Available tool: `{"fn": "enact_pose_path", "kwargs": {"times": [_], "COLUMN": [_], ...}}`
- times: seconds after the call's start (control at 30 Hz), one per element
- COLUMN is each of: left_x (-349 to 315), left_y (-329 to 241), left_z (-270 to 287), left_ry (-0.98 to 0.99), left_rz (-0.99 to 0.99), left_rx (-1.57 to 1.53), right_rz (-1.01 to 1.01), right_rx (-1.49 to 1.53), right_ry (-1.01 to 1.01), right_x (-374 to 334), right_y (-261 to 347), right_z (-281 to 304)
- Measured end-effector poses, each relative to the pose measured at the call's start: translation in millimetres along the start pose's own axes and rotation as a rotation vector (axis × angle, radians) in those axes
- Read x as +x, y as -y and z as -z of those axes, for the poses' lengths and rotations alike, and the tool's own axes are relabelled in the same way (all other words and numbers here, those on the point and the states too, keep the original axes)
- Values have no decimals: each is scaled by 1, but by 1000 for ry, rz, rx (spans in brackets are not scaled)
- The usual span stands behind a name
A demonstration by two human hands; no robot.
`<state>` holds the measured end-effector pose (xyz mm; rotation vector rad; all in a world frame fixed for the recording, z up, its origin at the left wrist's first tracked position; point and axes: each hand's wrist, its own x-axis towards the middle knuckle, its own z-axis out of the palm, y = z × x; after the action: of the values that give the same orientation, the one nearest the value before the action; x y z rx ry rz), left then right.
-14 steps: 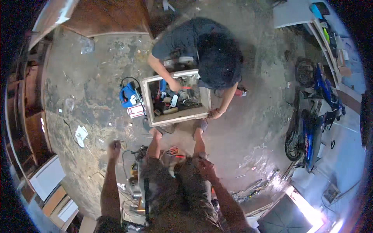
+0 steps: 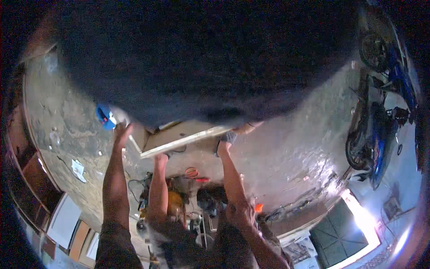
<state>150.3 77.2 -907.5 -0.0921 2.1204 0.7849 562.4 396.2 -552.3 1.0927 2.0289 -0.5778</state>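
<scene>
My left hand [image 2: 122, 131] reaches forward beside the left side of a pale wooden frame [image 2: 188, 142]. Its fingers are smeared, and whether it touches the frame is unclear. A blue tool [image 2: 105, 117] lies just beyond that hand. My right hand [image 2: 235, 210] is low by my right leg, its fingers not distinguishable. The other person's dark head or back [image 2: 215, 58], blurred and very close, hides most of the frame and what was inside it. At the frame's right end is the other person's hand [image 2: 247, 128].
Between my legs are a red-handled item [image 2: 202, 180], an orange coil [image 2: 191, 171] and a yellow-and-black tool [image 2: 176, 204]. A blue motorcycle [image 2: 378, 139] stands at the right. White paper [image 2: 78, 170] lies on the floor at left; a bright-edged panel [image 2: 340, 233] is at lower right.
The other person has come much closer and now covers the upper view. My left hand has moved forward to beside the frame. My right hand stays by my right leg.
</scene>
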Motion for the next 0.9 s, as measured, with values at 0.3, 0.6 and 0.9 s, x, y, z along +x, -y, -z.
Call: {"fn": "enact_pose_path", "kwargs": {"times": [0.3,0.6,0.9], "left_x": [8,-38,-155], "left_y": [9,16,-47], "left_z": [46,35,0], "left_ry": [-48,-107,30], "left_rz": [33,67,143], "left_rx": [189,-12,-7], "right_rz": [-82,-66,-22], "right_rx": [417,417,543], "right_ry": [-92,114,-123], "right_x": [-27,-18,2], "right_y": [-52,-28,-25], "right_z": [-100,-44,-91]}}
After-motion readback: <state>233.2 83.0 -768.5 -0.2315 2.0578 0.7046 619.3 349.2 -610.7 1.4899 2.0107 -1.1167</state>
